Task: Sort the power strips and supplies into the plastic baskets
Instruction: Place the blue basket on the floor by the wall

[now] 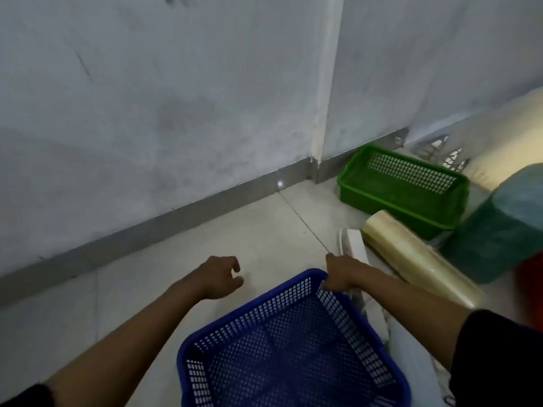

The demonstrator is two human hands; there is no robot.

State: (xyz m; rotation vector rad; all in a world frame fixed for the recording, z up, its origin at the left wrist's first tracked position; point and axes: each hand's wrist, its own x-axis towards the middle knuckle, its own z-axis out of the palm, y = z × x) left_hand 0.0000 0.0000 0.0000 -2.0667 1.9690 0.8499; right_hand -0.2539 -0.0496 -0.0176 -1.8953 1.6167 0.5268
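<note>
A: Floor [258, 230], pale smooth tile with one thin grout line; grey metal skirting along a scuffed, painted wall [147, 113].

B: Baskets?

A: Two, both moulded plastic with perforated mesh walls and solid rolled rims. The blue basket [293, 348] sits on the floor close to the person, rectangular with rounded corners, nothing inside. The green basket [402, 186] sits near the wall corner, well apart, also bare inside.

B: Hands?

A: The right hand [340, 273] is closed over the far corner rim of the blue basket. The left hand [219, 277] hangs just left of that basket, fingers loosely curled, gripping nothing. Dark sleeves at both edges.

B: Supplies?

A: A white power strip [355, 245], long and flat, lies on the floor just beyond the right hand. Beside it a glossy, yellowish roll of clear plastic film [411, 254], cylindrical, lies against the green basket. A teal block with a soft, matte surface [505, 227] stands to the right; its make is unclear. No readable writing anywhere.
</note>
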